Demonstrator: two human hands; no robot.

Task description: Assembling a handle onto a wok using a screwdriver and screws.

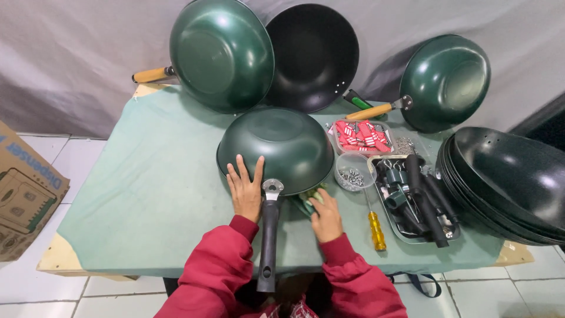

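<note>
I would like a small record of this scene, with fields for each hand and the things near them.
left hand: flat on upturned green wok
right hand: on a small green thing, unclear
wok handle: black, points toward the person
screwdriver: yellow grip, right of right hand
cup: clear, holds screws
tray: metal, holds black handles

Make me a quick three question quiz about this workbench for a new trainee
1. True or false: the left hand rests flat on the upside-down green wok.
2. What colour is the handle of the screwdriver? A red, B yellow, C blue.
3. Fill in: the small clear cup holds metal ____.

Key: 1 true. 2 B. 3 screws, as far as can be told at this size.
</note>
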